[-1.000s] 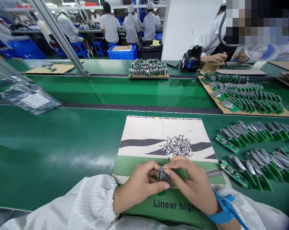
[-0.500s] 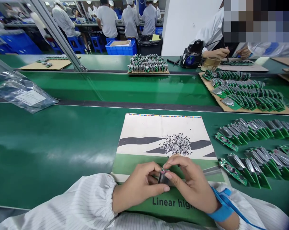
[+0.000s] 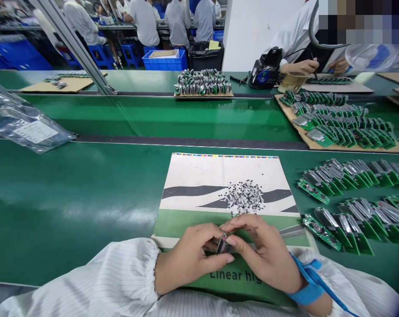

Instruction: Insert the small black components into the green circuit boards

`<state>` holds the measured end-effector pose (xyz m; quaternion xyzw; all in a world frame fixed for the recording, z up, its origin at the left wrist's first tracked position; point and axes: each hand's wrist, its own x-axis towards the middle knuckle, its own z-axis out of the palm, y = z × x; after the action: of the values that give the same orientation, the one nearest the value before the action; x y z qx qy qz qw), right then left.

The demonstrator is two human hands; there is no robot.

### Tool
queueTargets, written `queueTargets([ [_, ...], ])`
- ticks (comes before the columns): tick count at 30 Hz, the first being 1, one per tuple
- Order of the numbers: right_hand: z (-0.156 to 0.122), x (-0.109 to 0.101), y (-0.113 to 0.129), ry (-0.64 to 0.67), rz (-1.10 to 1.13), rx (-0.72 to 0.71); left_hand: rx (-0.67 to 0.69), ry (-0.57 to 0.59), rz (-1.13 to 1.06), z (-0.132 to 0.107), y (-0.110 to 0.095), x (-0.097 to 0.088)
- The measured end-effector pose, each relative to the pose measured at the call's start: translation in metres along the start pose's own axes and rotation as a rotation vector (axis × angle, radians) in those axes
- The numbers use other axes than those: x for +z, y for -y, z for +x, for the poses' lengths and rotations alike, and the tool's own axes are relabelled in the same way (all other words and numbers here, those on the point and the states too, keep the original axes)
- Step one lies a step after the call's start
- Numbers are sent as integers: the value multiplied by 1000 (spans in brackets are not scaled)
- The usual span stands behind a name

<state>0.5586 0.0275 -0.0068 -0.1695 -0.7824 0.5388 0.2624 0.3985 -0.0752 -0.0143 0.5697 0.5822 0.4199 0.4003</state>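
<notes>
1. Green conveyor bench (image 3: 70, 185): runs across the view; near edge partly hidden by white striped sleeves (image 3: 80, 277).
2. Printed card (image 3: 199, 176): lies mid-bench, its lower edge covered by the hands.
3. Green circuit boards (image 3: 313, 191): tilted rows near the bench's right end, cut off by the frame.
4. Heap of small black components (image 3: 245, 197): on the card, just beyond the hands; single pieces too small to make out.
5. Left hand (image 3: 189, 259) and right hand (image 3: 265, 251): both pinch a small metal-cased part (image 3: 223, 245) between the fingertips, above the card's green band. Fingers hide most of it; type cannot be told.
6. Blue wrist strap (image 3: 307, 281): around the right wrist.
</notes>
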Motion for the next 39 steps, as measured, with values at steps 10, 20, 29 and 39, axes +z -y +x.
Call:
queueTargets([
  [10,0,1,2,5,7,-7,231,-53,181,0,-1,-1],
  [20,2,0,5,1,17,-66,325,-95,242,1,-2,-1],
  [29,5,-3,5,-14,31,-121,351,-98,169,3,-1,-2],
  [39,3,-7,3,21,70,-217,408,-131,182,4,2,-2],
])
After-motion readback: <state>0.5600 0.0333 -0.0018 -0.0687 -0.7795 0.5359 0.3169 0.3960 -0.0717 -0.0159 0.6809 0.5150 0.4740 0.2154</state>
